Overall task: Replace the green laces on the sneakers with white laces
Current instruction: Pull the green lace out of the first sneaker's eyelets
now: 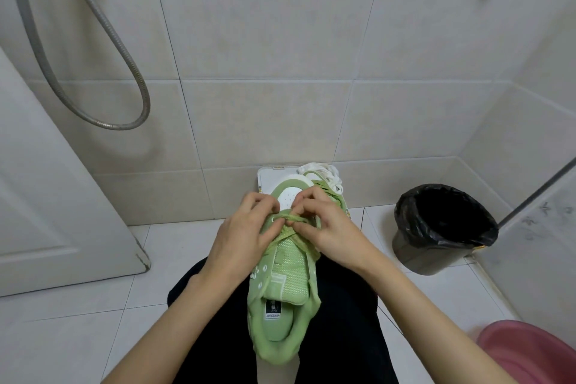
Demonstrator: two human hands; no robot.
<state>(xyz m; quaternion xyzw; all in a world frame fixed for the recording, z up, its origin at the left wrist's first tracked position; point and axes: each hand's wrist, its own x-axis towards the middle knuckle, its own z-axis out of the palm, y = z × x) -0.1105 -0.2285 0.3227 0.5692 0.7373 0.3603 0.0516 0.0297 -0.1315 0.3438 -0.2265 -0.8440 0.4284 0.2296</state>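
Head view: a person sits in a tiled washroom with one green sneaker (282, 277) lying along the lap on black trousers (218, 330), heel towards the body and toe pointing away. The shoe is soft knit, with a ribbed mesh tongue, a padded collar and a smooth white perforated toe panel. The green lace (285, 235), flat and woven, crosses only the eyelets nearest the toe. The round eyelets further back stand bare.

The left hand (246, 234) has thumb and fingers curled in, pinching the lace at the shoe's left edge. The right hand (327, 227) does likewise on the other side, fingertips bent down onto the same crossing. The two hands almost meet just below the toe panel.

Just beyond the toe, a flat white board (269, 179) sits against the wall with a loose tangle of white laces (322, 172) heaped on it.

To the right, a round grey bin (420, 256) with a crinkled black liner stands on the glossy floor tiles (93, 321), with a narrow strip of tile between it and the knee. The rim of a pink plastic basin (530, 349) shows in the lower right corner.

A ribbed metal shower hose (120, 127) loops down the matt wall on the left, beside a white door (46, 196) with a chipped lower corner. A wider stretch of tile separates that door edge from the legs.
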